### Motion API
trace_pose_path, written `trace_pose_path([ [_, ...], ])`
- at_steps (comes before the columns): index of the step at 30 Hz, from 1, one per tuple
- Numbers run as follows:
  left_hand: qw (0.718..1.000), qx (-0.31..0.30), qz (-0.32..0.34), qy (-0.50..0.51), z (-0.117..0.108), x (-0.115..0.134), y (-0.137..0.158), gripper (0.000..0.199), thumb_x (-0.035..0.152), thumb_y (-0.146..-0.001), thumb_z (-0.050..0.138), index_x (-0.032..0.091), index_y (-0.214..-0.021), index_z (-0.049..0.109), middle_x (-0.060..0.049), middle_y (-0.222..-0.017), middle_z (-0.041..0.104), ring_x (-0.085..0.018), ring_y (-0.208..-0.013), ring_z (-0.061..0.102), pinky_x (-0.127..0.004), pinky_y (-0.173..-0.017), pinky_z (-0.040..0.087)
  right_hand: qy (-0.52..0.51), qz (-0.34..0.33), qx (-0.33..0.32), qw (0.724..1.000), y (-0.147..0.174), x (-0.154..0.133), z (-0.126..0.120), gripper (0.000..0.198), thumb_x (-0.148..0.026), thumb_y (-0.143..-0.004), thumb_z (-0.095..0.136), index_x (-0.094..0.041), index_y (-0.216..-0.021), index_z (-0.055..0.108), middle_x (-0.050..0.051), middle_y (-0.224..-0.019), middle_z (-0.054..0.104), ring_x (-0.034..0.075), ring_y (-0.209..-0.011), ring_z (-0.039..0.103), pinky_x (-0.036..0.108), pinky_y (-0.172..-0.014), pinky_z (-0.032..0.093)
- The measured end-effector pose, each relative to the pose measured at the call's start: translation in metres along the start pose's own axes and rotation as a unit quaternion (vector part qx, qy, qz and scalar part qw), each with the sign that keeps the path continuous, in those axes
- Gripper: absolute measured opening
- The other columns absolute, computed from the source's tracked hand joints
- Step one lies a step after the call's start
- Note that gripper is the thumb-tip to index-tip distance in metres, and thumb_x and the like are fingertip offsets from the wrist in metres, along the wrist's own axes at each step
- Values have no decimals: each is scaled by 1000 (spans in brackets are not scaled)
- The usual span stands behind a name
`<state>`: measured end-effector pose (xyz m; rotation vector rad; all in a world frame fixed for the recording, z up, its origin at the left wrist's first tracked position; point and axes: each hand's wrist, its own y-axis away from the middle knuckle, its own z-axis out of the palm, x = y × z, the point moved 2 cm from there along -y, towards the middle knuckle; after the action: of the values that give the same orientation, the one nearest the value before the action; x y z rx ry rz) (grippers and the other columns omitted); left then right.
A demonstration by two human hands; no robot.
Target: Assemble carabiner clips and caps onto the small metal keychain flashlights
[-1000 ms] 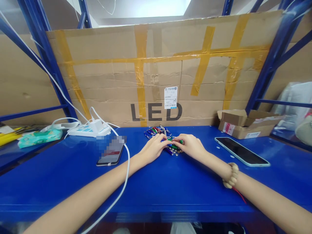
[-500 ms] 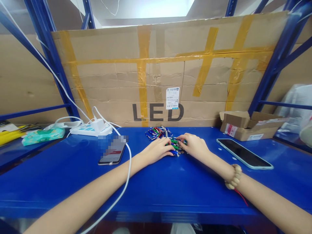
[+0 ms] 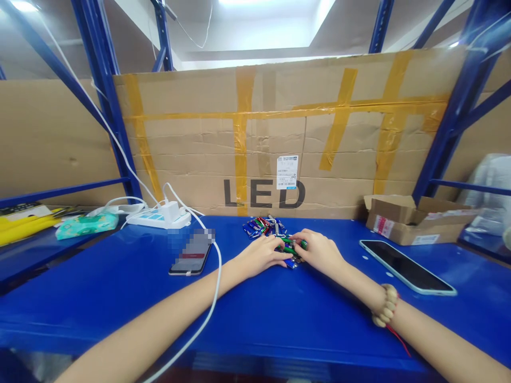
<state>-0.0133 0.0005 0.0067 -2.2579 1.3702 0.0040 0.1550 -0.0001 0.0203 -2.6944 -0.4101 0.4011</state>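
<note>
A small heap of coloured metal keychain pieces (image 3: 263, 225), blue, green and red, lies on the blue shelf (image 3: 279, 314) in front of the cardboard marked LED. My left hand (image 3: 261, 254) rests on the near edge of the heap, fingers curled over a blue piece. My right hand (image 3: 317, 250) meets it from the right, fingertips pinching green pieces. A bead bracelet (image 3: 385, 313) sits on my right wrist. What lies between the fingers is too small to make out.
A phone (image 3: 191, 255) on a white cable (image 3: 207, 314) lies left of my hands, a second phone (image 3: 407, 266) to the right. A white power strip (image 3: 157, 217), a wipes pack (image 3: 85, 226) and an open cardboard box (image 3: 415, 218) stand further back. Blue rack posts flank the shelf.
The camera has tilted up and shifted left, so everything sits lower in view. My two hands stay together at the heap, fingers shifting slightly among the pieces.
</note>
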Motion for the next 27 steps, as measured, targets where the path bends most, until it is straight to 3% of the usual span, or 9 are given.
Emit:
trace_pose_path([
  [4, 1000, -1, -20, -1, 1, -1, 1, 32, 34, -90, 40, 25, -113, 59, -6, -102, 59, -18, -88, 53, -30, -80, 41, -42, -5, -6, 999, 0, -2, 3, 25, -23, -77, 48, -27, -92, 68, -1, -94, 66, 13, -74, 60, 21, -54, 35],
  [9, 998, 12, -58, 38, 1, -3, 1, 35, 45, -87, 41, 24, -105, 62, -4, -99, 59, -17, -90, 52, -29, -81, 40, -69, -14, -10, 997, 0, -4, 4, 25, -22, -77, 47, -26, -89, 68, -1, -92, 66, 13, -70, 59, 22, -55, 35],
  [13, 976, 31, -215, 20, 1, -9, 4, 37, 35, -93, 28, 21, -103, 60, -5, -99, 59, -19, -93, 51, -33, -81, 40, -74, 3, 2, 997, 0, -5, 3, 25, -22, -76, 47, -26, -89, 68, -1, -91, 66, 13, -68, 60, 22, -55, 35],
  [16, 934, 11, -356, 1, 6, -17, 9, 35, 27, -93, 26, 16, -111, 55, -10, -109, 56, -24, -100, 49, -39, -86, 38, -71, 7, 3, 997, 1, -6, 2, 25, -22, -76, 47, -26, -88, 68, -2, -92, 66, 13, -69, 60, 23, -55, 35],
  [19, 896, -25, -443, 0, 13, -24, 16, 39, 32, -91, 31, 10, -118, 50, -16, -117, 51, -29, -106, 47, -43, -90, 36, -70, 6, 0, 998, 1, -7, 1, 25, -22, -77, 46, -27, -87, 68, -2, -92, 66, 14, -70, 60, 23, -55, 35],
  [27, 904, -46, -426, -7, 10, -22, 15, 33, 27, -89, 32, 9, -106, 54, -17, -111, 54, -29, -108, 45, -43, -92, 33, -75, -12, 3, 997, 2, -6, 4, 25, -24, -77, 46, -27, -88, 68, -2, -90, 66, 13, -69, 60, 22, -53, 36],
])
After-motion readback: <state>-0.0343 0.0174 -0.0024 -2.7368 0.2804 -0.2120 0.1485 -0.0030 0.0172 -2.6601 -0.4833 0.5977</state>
